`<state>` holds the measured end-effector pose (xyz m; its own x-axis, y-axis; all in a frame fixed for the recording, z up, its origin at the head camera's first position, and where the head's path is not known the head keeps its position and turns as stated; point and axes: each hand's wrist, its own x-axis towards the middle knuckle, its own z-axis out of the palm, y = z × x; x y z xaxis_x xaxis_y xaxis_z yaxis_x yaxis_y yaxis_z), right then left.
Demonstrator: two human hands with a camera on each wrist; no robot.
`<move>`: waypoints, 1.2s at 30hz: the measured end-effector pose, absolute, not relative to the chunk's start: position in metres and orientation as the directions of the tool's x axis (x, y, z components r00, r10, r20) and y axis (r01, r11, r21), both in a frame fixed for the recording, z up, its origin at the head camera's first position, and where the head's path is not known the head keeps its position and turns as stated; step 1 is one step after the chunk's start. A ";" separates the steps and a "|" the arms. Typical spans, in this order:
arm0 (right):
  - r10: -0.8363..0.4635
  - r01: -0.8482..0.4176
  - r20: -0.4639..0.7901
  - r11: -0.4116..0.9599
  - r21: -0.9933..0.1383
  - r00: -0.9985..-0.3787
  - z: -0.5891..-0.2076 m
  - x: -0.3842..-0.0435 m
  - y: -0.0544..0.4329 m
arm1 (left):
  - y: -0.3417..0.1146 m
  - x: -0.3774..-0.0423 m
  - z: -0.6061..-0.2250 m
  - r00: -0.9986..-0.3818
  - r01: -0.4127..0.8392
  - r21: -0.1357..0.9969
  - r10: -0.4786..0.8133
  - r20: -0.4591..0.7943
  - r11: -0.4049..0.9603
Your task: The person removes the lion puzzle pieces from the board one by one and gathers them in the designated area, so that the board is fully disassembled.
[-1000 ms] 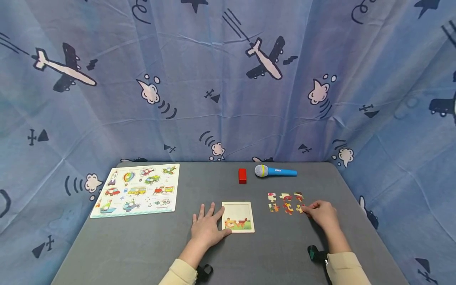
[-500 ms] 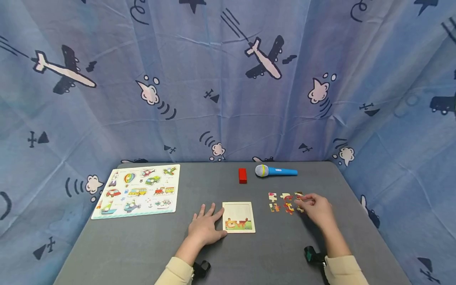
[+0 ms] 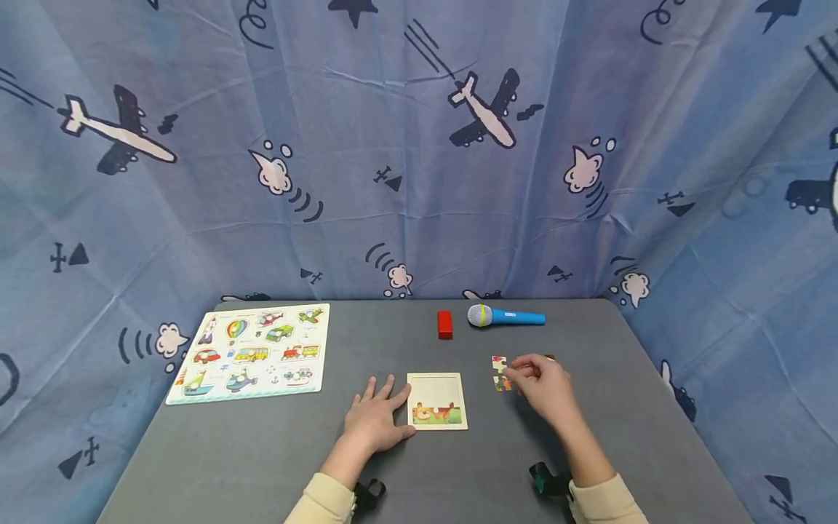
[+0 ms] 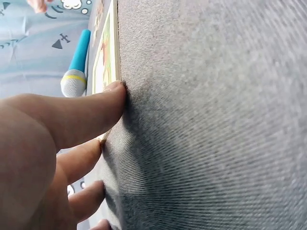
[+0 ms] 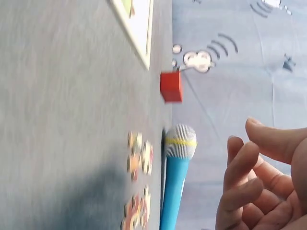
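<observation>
In the head view my left hand [image 3: 374, 422] lies spread on the table, thumb and index finger at the left edge of a square puzzle board [image 3: 437, 377]. Its lower part carries fitted pieces with an animal picture. The left wrist view shows the thumb [image 4: 91, 115] against the board's edge. My right hand [image 3: 545, 387] hovers over the loose jigsaw pieces, hiding several of them. Two pieces, an upper one [image 3: 499, 362] and a lower one [image 3: 502, 383], show left of it. In the right wrist view its fingers [image 5: 240, 163] are loosely curled, with no piece visible between them.
A blue toy microphone [image 3: 517, 318] and a red block [image 3: 444, 325] lie at the back of the grey table [image 3: 262, 466]. A large picture board with vehicles [image 3: 252, 354] is at the left. A patterned blue curtain [image 3: 406, 145] stands behind.
My right hand has lifted off the rightmost lower piece and moved left across the loose pieces. My left hand has drawn slightly back at the board's edge.
</observation>
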<state>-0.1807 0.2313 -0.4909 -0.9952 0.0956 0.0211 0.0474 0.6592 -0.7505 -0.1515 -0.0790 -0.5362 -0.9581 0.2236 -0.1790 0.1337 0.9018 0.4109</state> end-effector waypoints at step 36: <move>-0.209 -0.125 0.006 0.564 -0.817 -0.978 -0.517 -0.166 0.123 | -0.077 -0.148 -0.535 -0.964 0.124 0.378 0.203 -0.175 0.917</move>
